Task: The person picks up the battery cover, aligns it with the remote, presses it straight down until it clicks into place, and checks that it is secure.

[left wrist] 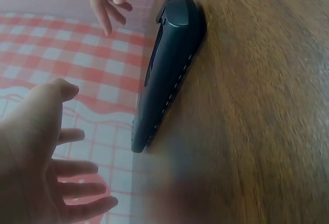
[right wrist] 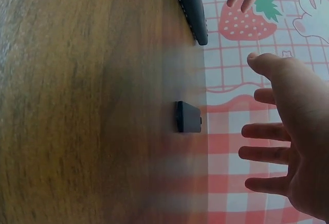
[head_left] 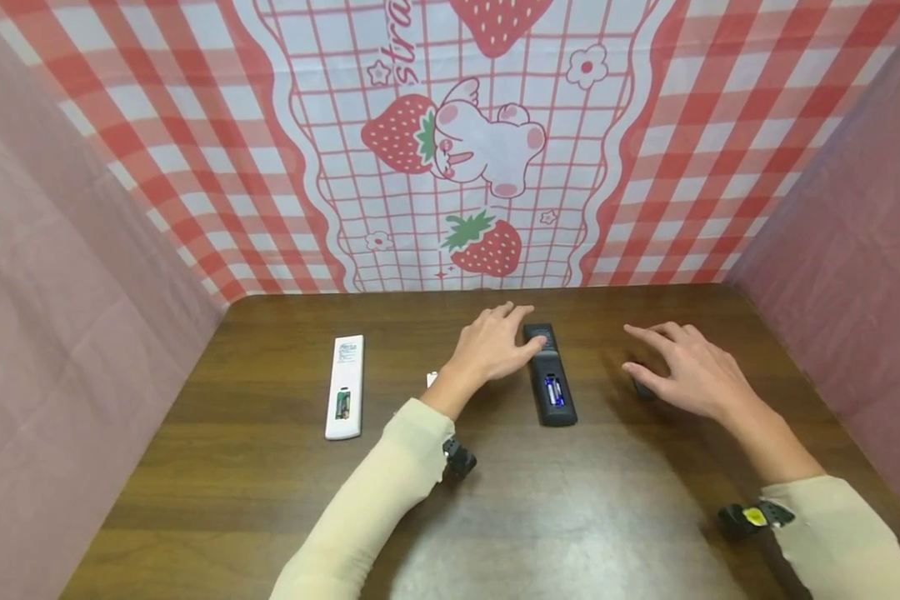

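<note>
A black remote control lies back side up on the table, with two blue-and-silver batteries in its uncovered compartment. My left hand hovers over its left side, fingers loosely extended and holding nothing; the thumb overlaps the remote in the head view. To the right, my right hand is raised above a small black battery cover, its fingers spread and apart from it. In the head view that hand hides most of the cover. A small white piece shows partly behind my left wrist.
On the left lies a white remote control, back side up, its battery compartment uncovered. The brown wooden table ends at a red-and-white checked cloth behind, with pink cloth on both sides.
</note>
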{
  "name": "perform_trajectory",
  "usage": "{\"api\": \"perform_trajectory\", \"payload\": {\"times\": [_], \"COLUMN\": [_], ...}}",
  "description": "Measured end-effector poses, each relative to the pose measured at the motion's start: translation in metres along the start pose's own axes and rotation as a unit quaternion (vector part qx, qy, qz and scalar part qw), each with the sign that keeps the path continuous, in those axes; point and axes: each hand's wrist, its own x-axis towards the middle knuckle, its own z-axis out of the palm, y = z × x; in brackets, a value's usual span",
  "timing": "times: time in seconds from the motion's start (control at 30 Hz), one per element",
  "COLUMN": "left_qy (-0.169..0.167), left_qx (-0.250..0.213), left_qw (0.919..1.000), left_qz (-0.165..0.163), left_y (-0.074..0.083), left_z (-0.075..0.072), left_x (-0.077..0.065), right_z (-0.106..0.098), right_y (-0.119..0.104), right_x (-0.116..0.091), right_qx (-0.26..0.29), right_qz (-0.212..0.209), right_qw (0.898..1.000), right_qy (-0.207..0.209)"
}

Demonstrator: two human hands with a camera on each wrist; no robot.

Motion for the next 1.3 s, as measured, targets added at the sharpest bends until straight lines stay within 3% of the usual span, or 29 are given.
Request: {"api": "perform_trajectory", "payload": {"times": [0.4, 0.73, 1.03, 1.17, 1.3], "left_qy": [0.009, 0.006, 0.027, 0.042, 0.045], "left_qx": [-0.003, -0.019, -0.035, -0.040, -0.055], "left_qw": [0.9998, 0.9987, 0.9968, 0.9955, 0.9937], "left_qz": [-0.016, -0.046, -0.067, -0.074, -0.087], "left_y": [0.004, 0.012, -0.021, -0.027, -0.024], "left_z": [0.010, 0.017, 0.083, 0.097, 0.096], "left_x": [0.012, 0.018, 0.072, 0.081, 0.077], "right_z": [0.010, 0.012, 0.017, 0.018, 0.020], "right_y": [0.004, 0.007, 0.008, 0.008, 0.008], "right_x": [0.005, 0.007, 0.006, 0.007, 0.007], "right_qx": [-0.009, -0.007, -0.008, -0.011, -0.011], "right_qz": [-0.022, -0.018, -0.023, -0.023, -0.022], "right_qw": [1.000, 1.000, 0.999, 0.999, 0.999], "right_qy": [0.013, -0.011, -0.020, -0.023, -0.034]}}
